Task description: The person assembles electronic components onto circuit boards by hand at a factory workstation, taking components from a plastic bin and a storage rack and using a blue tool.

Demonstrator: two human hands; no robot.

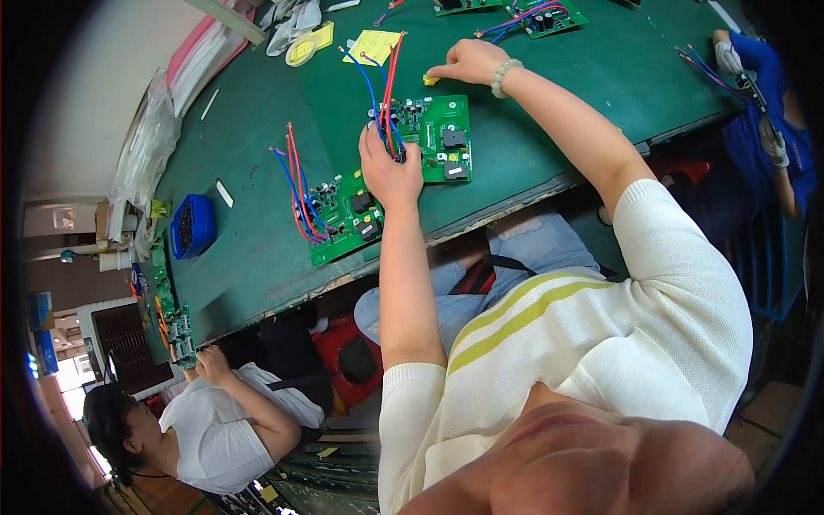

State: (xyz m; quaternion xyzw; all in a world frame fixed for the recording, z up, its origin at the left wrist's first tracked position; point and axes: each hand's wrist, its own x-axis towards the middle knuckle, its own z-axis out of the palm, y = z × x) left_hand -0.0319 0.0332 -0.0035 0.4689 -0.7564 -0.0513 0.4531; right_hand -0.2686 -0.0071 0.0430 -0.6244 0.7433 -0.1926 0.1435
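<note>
On the green table mat, a green circuit board (445, 137) carries black and white parts, with red and blue wires (390, 86) standing up from it. My left hand (391, 169) is closed over the board's left side, close to where these wires begin. A second green circuit board (333, 239), with its own red and blue wires, lies partly under and beside that hand. Beyond the first board, my right hand (475, 65) pinches a small yellow piece (431, 81) just over the mat; its exact kind is too small to tell.
Yellow paper slips (374, 46) lie at the back. More wired boards (546, 17) sit at the far edge. A blue bin (192, 227) of small dark parts stands at left. People handle boards at left (225, 378) and right (766, 112).
</note>
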